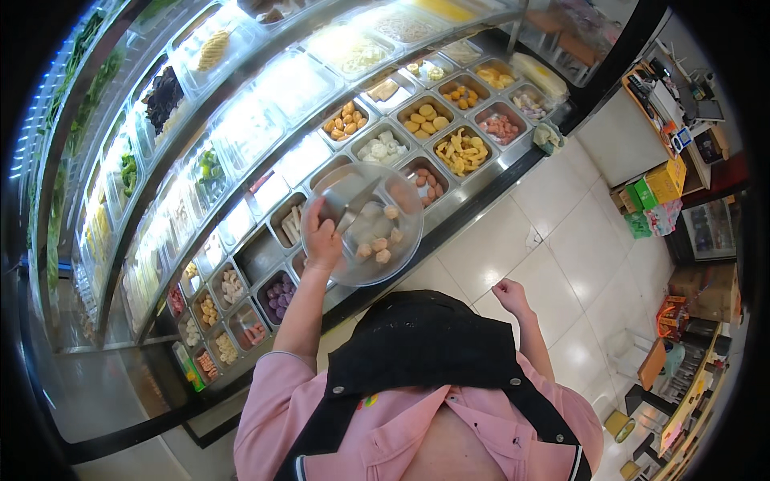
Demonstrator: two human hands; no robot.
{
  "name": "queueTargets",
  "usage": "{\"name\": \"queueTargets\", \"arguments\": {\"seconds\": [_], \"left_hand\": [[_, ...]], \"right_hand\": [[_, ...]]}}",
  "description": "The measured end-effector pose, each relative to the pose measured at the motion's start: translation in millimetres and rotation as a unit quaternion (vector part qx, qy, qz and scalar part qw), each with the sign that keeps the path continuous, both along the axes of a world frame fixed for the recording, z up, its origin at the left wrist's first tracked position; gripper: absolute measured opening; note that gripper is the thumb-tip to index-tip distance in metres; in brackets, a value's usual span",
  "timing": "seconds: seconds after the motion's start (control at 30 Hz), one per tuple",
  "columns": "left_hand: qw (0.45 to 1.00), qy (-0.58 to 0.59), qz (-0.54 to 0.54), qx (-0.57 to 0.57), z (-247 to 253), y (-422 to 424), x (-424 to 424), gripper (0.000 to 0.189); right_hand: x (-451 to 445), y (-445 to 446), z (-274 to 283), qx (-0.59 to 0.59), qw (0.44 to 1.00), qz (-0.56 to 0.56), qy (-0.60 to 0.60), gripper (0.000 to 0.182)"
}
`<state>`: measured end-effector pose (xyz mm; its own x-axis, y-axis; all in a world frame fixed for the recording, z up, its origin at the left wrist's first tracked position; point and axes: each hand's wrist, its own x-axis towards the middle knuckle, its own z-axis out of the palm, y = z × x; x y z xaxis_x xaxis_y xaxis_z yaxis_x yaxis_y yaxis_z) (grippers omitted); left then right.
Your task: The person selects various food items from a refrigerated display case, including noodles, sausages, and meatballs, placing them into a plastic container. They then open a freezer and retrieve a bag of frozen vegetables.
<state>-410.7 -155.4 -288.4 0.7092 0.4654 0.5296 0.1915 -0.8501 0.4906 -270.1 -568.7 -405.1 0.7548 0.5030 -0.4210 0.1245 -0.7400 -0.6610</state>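
My left hand [323,239] grips a clear plastic bowl [404,261] by its left rim, over the front of the food counter. Several brownish balls [380,245], probably meatballs, lie in it beside paler pieces that blur through the plastic. A flat metal utensil [361,201] slants from near my left thumb across the bowl; I cannot tell if it is a knife or tongs, or whether my fingers hold it. Off to the right, my right hand [511,297] is curled closed above the tiled floor, with nothing visible in it. The bowl partly covers the steel food pans beneath it.
Steel pans hold yellow strips [462,151], small sausages [428,185], white chunks [379,148] and purple balls [280,296]. A crumpled cloth [548,138] lies on the counter's edge. Lit glass shelves [198,132] rise behind. Cartons [665,180] and a stool [652,364] stand right.
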Motion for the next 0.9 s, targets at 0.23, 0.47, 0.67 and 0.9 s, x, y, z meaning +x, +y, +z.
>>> {"name": "queueTargets", "arguments": {"seconds": [0.23, 0.47, 0.67, 0.9], "left_hand": [[0.821, -0.186, 0.073, -0.535, 0.5, 14.0, -4.4, 0.038], [0.767, -0.142, 0.039, -0.625, 7.7, -8.2, 32.4, 0.035], [0.737, -0.161, 0.037, -0.656, 40.6, -44.1, 62.1, 0.037], [0.748, -0.153, 0.026, -0.645, 35.5, -80.2, 109.1, 0.034]], "right_hand": [[4.7, 16.0, 0.1, 0.003, 1.000, 0.002, -0.001, 0.022], [6.9, 16.1, 21.1, 0.015, 1.000, 0.005, -0.012, 0.022], [88.0, 23.7, 42.9, 0.003, 0.994, 0.031, -0.102, 0.022], [274.1, 32.8, 30.5, -0.009, 0.977, -0.068, -0.201, 0.023]]}}
